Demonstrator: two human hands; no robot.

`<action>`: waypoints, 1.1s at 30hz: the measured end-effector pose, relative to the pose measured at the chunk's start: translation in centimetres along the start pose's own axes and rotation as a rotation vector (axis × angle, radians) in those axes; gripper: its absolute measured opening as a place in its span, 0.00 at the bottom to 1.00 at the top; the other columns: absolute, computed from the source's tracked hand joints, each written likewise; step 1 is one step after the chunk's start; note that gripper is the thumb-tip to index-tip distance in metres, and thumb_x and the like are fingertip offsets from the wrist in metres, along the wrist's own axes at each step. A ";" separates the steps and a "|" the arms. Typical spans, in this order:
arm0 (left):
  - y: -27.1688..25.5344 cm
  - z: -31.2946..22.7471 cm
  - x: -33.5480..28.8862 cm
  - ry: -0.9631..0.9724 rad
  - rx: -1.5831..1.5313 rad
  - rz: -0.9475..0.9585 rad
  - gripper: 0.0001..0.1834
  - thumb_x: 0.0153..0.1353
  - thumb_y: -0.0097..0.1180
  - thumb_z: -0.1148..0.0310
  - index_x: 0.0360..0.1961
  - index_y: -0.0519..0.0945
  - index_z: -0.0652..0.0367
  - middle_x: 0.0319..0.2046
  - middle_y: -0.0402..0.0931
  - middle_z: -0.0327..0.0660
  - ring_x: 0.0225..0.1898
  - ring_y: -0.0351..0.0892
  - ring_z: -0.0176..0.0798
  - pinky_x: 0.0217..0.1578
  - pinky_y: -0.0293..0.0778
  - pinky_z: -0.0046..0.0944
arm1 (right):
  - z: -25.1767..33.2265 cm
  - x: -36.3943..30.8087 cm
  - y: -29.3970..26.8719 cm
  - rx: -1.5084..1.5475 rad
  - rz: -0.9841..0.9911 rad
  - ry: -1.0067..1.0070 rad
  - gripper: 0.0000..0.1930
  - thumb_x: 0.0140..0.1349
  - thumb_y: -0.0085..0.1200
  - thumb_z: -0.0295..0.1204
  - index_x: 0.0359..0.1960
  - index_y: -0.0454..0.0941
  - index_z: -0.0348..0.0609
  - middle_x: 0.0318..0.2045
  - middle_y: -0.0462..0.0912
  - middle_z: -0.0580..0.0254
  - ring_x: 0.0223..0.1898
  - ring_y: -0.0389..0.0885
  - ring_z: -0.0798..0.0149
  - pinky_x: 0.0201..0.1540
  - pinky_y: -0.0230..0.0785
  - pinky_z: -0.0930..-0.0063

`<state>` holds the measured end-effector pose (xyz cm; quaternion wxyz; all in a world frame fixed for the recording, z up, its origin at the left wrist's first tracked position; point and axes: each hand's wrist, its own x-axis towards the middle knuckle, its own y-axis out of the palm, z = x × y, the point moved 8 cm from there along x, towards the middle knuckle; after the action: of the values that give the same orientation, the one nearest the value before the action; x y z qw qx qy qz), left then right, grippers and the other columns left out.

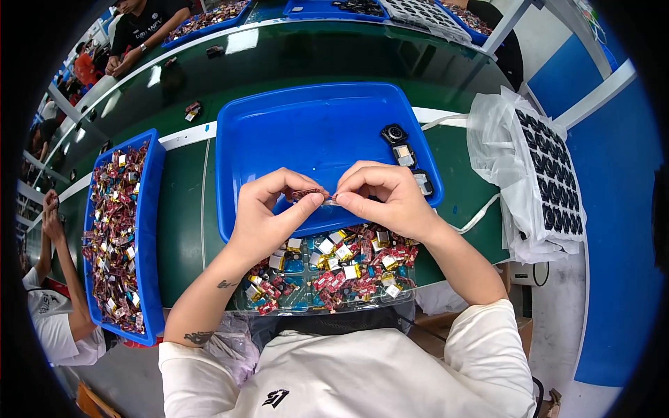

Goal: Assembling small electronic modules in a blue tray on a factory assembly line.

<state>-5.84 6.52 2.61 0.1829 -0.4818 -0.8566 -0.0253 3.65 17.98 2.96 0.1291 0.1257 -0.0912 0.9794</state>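
Observation:
Both hands meet over the front part of a large blue tray (279, 111). My left hand (268, 209) is closed in a pinch on a small red circuit board (305, 193). Close beside it, my right hand (387, 198) pinches at the board's right end; what lies between its fingertips is too small to make out. Below my hands, a clear plastic tray (300, 305) holds many red boards with small silver batteries (348, 272). Several black housings (403, 155) lie along the blue tray's right side, partly near my right hand.
A long blue bin (159, 181) heaped with red boards stands at the left. To the right are stacked trays of black parts (554, 174) in plastic wrap. Beyond the blue tray runs a green conveyor belt (300, 59) with a few loose pieces. Other people work at the left.

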 end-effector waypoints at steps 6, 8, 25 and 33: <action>0.6 0.2 -0.2 -0.125 -0.155 0.030 0.04 0.56 0.60 0.76 0.33 0.79 0.64 0.29 0.79 0.37 0.30 0.75 0.26 0.31 0.67 0.25 | -0.9 -0.2 0.2 0.007 0.060 0.137 0.08 0.54 0.60 0.20 0.36 0.78 0.34 0.34 0.78 0.62 0.30 0.73 0.78 0.32 0.67 0.86; 0.9 0.6 -0.1 -0.202 -0.194 0.062 0.06 0.55 0.60 0.76 0.34 0.79 0.64 0.27 0.78 0.36 0.28 0.74 0.25 0.29 0.68 0.25 | -1.0 -0.1 0.0 0.066 0.009 0.132 0.09 0.53 0.60 0.20 0.36 0.78 0.34 0.33 0.78 0.63 0.31 0.74 0.78 0.33 0.68 0.86; 0.7 0.5 -0.2 -0.128 -0.113 0.098 0.07 0.56 0.61 0.70 0.31 0.81 0.64 0.25 0.78 0.37 0.25 0.74 0.25 0.26 0.69 0.25 | -1.8 -0.4 -0.1 0.215 0.023 0.223 0.05 0.56 0.60 0.24 0.32 0.80 0.34 0.30 0.82 0.59 0.29 0.79 0.73 0.30 0.71 0.84; 1.2 1.1 -0.3 -0.193 -0.080 0.162 0.08 0.56 0.62 0.69 0.31 0.81 0.64 0.24 0.78 0.37 0.25 0.75 0.26 0.25 0.69 0.25 | -1.0 -0.3 0.7 0.225 0.096 0.119 0.06 0.58 0.59 0.28 0.29 0.81 0.37 0.25 0.81 0.64 0.25 0.76 0.77 0.28 0.69 0.85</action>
<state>-5.02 7.15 1.30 0.0819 -0.5564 -0.8269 0.0018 3.55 17.49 1.81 0.0722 0.0767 0.0210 0.9942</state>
